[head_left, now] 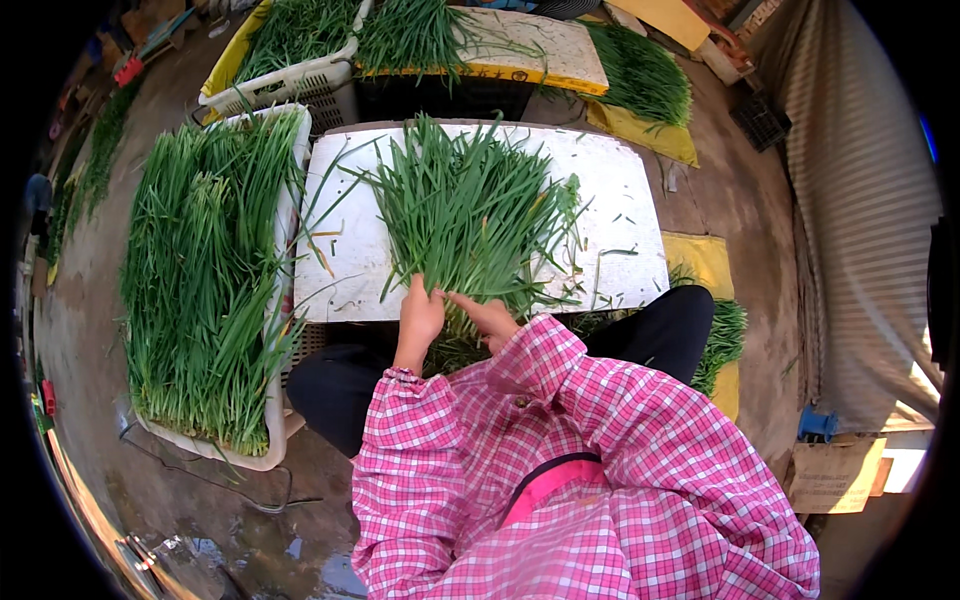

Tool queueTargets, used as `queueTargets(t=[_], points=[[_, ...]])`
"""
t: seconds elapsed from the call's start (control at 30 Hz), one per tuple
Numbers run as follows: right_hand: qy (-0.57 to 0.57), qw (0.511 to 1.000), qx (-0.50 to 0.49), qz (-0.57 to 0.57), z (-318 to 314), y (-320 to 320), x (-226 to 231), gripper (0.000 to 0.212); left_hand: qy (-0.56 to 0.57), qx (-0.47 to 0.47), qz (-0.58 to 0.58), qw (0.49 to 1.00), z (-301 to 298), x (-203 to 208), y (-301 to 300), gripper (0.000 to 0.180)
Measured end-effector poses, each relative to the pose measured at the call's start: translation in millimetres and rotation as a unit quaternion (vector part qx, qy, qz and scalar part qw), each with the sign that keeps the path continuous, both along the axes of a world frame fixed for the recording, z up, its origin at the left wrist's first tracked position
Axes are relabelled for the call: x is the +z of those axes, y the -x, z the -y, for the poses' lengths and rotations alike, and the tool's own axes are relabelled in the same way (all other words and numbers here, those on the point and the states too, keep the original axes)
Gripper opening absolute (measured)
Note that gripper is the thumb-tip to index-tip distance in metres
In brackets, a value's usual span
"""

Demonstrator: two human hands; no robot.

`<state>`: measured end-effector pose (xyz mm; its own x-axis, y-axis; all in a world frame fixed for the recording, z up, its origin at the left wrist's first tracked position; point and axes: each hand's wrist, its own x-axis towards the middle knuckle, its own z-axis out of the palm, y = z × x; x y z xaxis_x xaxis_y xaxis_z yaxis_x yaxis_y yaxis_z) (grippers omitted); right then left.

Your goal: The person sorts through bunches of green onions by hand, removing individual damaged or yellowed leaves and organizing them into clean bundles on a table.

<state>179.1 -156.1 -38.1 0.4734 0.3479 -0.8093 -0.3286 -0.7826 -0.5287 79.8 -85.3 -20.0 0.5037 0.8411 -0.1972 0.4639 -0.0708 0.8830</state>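
Green bunch mid-tabletop, leaf tips toward twelve o'clock. Your left hand grips its six o'clock end; right hand's grip: can't tell. Likely light, floppy, bruisable; hold stem ends.

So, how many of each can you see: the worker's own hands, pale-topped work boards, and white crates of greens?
Hands: 2 (left hand, right hand)
Pale-topped work boards: 2 (near board, far board)
White crates of greens: 2 (large crate at left, crate behind it)
Total: 6
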Motion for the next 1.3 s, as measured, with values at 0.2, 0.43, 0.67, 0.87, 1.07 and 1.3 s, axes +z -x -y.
queueTargets(t=[0.2, 0.43, 0.67, 0.87, 1.07, 1.3], points=[[0.024, 0.996, 0.04, 0.079, -8.4, -7.0, -51.5, 0.075, -0.057, 0.032, -0.008, 0.998, -2.7, 9.2, 4.0, 0.021], [-0.022, 0.99, 0.053, -0.13, 0.0, -35.8, -0.7, 0.011, -0.055, 0.044, 0.011, 0.997, -3.9, 8.1, 8.7, 0.019], [-0.014, 0.981, 0.073, -0.177, 19.0, -77.2, -26.1, 0.021, -0.001, 0.036, 0.045, 0.998, -5.2, 1.1, 12.0, 0.018], [0.007, 0.974, 0.098, -0.204, 31.8, -97.7, -7.7, 0.033, 0.017, 0.049, 0.038, 0.998, -1.0, 3.3, 6.8, 0.013], [-0.032, 0.967, -0.014, -0.251, 37.8, -91.1, 23.9, 0.016, 0.04, 0.033, 0.03, 0.998, -0.8, -0.4, 5.6, 0.015], [-0.036, 0.965, -0.014, -0.258, 54.3, -103.8, 26.8, 0.01, 0.036, 0.022, 0.034, 0.999, 1.1, -1.1, 4.6, 0.016]])
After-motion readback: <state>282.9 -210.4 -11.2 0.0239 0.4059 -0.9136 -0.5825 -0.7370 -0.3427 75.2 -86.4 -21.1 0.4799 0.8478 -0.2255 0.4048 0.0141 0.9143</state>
